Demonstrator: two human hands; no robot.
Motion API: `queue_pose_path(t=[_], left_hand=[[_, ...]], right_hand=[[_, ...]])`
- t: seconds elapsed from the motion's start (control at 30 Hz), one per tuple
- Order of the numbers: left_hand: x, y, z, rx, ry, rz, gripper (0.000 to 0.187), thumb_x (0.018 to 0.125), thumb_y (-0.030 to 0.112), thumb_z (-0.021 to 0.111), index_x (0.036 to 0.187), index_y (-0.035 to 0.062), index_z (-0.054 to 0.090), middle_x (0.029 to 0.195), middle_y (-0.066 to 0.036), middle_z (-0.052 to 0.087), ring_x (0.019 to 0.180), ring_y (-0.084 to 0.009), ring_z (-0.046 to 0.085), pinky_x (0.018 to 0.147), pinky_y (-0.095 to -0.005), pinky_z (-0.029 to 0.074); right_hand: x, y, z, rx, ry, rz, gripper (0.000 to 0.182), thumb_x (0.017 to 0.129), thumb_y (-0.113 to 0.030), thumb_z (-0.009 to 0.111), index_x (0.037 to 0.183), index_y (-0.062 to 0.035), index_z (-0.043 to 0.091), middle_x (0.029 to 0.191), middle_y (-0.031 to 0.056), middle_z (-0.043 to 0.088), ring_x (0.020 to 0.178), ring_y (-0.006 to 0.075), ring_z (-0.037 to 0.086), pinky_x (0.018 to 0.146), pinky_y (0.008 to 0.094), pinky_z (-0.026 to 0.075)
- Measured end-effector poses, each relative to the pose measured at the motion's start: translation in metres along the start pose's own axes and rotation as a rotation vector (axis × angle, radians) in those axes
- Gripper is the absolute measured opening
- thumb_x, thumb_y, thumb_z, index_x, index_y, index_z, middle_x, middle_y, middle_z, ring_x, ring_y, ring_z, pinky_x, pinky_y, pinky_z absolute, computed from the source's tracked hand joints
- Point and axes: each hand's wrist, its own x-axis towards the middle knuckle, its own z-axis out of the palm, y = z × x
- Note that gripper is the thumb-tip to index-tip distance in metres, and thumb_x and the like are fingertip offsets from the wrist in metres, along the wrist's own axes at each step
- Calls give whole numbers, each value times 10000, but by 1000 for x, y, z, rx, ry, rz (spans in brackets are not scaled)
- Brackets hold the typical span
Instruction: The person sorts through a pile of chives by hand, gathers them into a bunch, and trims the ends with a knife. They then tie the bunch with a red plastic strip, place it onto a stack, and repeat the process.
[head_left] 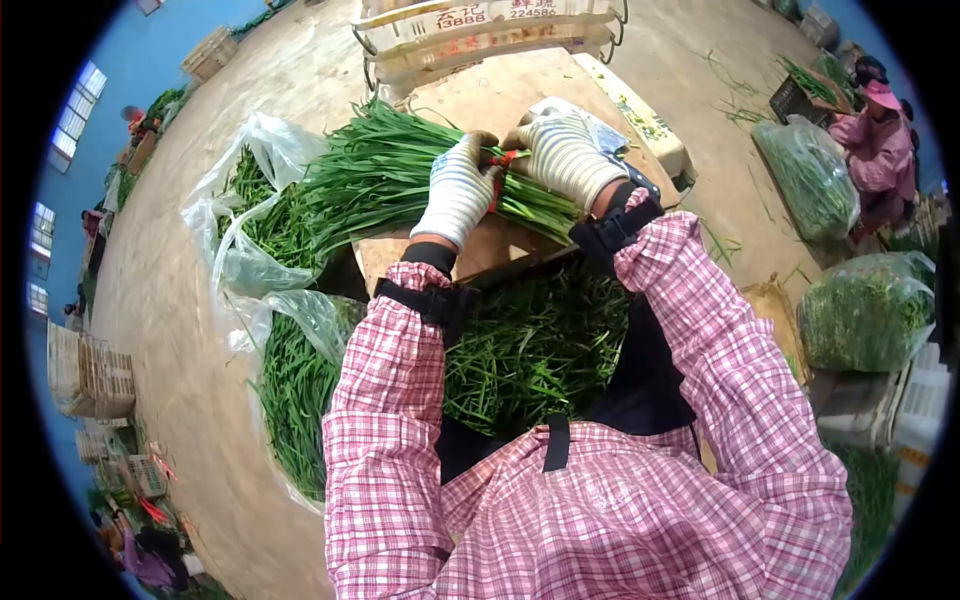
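Note:
A bundle of long green stalks lies across the wooden board, leaves to the left and cut ends to the right. Around it runs a red tie. My left hand, in a striped white glove, is closed on the bundle beside the tie. Thumb and fingers of my gloved right hand pinch the red tie at the top of the bundle. Just behind my right hand lie a pale object and a dark-handled tool, both partly hidden. Loose green leaves fill the space below the board.
Open plastic bags of greens stand at the left. White crates are beyond the board. At the right are filled bags and a seated person in pink. More crates stand at the far left.

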Motion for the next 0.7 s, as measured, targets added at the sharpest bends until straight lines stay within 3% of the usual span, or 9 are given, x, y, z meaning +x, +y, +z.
queue_pose_path(t=[0.13,0.3,0.4,0.5,0.53,0.6,0.63,0.67,0.7], left_hand=[[3,-8,2,-48,3,23,308,819,29,703,1110,38,604,899,-130,703,822,-214,690,759,-316,545],[2,-8,1,-192,85,-85,276,791,62,730,1053,46,642,828,-119,706,769,-202,688,718,-312,541],[8,-3,-7,-78,58,-102,254,768,107,755,1002,61,665,779,-119,704,731,-219,688,693,-311,537],[26,-5,0,134,77,122,230,763,112,732,973,47,663,773,-155,694,744,-293,689,705,-349,542],[31,-10,3,151,46,159,222,768,110,725,971,43,662,771,-156,692,758,-308,689,710,-353,542],[29,-8,-6,144,11,118,212,778,68,711,982,35,664,828,-158,706,796,-283,700,735,-344,546],[23,-14,-11,68,70,131,219,775,37,706,990,30,665,857,-157,710,812,-259,703,746,-336,550],[15,-20,-14,-8,121,145,230,772,6,701,999,25,666,886,-155,714,828,-236,706,758,-329,553],[7,-18,-19,18,80,84,277,746,-59,703,1009,23,670,933,-138,718,854,-203,702,785,-317,557]], right_hand=[[5,2,3,214,-22,-13,293,832,-346,652,1048,-163,727,944,132,714,924,306,676,823,403,514],[8,-5,7,79,-42,-26,268,843,-333,632,994,-135,729,938,124,715,926,303,677,820,423,504],[-5,-19,20,-111,113,17,226,841,-277,594,907,-100,718,896,125,711,886,286,678,814,483,453],[-2,-36,42,-236,235,68,226,779,-229,615,933,-95,711,903,128,709,873,295,672,800,460,449],[-1,-36,48,-273,207,95,236,821,-243,581,966,-105,706,936,122,709,903,288,672,815,461,445],[-5,-33,17,-78,-1,49,258,875,-297,547,989,-126,702,968,118,705,947,274,666,815,465,454],[-3,-18,18,42,52,76,287,901,-367,540,976,-143,704,967,123,701,960,275,663,796,451,481],[3,-6,7,84,57,118,257,911,-319,564,1026,-136,704,992,151,690,958,302,659,802,421,502],[12,7,5,148,142,-9,232,909,-258,571,1063,-140,698,1012,157,683,953,312,657,813,416,505]])
